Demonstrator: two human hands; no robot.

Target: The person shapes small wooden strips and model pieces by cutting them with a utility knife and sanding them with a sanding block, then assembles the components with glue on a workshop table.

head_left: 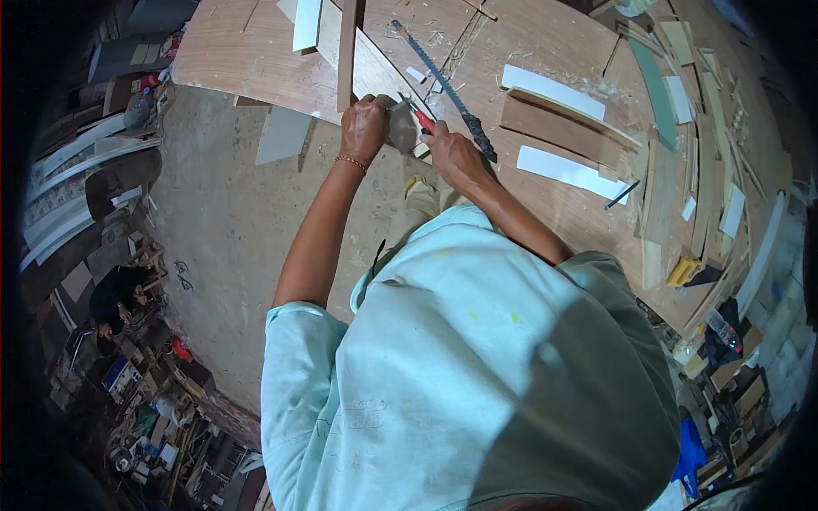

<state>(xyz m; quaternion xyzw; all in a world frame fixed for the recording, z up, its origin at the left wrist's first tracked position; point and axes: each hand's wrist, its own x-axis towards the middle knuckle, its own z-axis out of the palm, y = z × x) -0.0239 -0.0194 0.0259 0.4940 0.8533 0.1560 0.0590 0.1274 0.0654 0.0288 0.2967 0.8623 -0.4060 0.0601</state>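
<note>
My left hand (pixel 365 129), with a beaded band at the wrist, has its fingers curled at the table's near edge. It is right beside the lower end of a narrow brown wooden strip (pixel 347 60); what its fingertips pinch, I cannot tell. My right hand (pixel 457 157) is closed around a red-handled tool (pixel 424 122), whose thin metal tip points toward the left hand. Under both hands lies a pale wooden board (pixel 379 75), slanting across the edge. Just right of them rests a long, thin saw (pixel 439 75) with a dark wrapped handle.
The wooden table (pixel 247 55) carries shavings, white-faced strips (pixel 554 91), a dark pencil-like stick (pixel 621 196) and a green strip (pixel 654 94). A yellow-handled saw (pixel 684 272) lies at the right. Another person (pixel 119 298) is at the far left, among scrap and tools.
</note>
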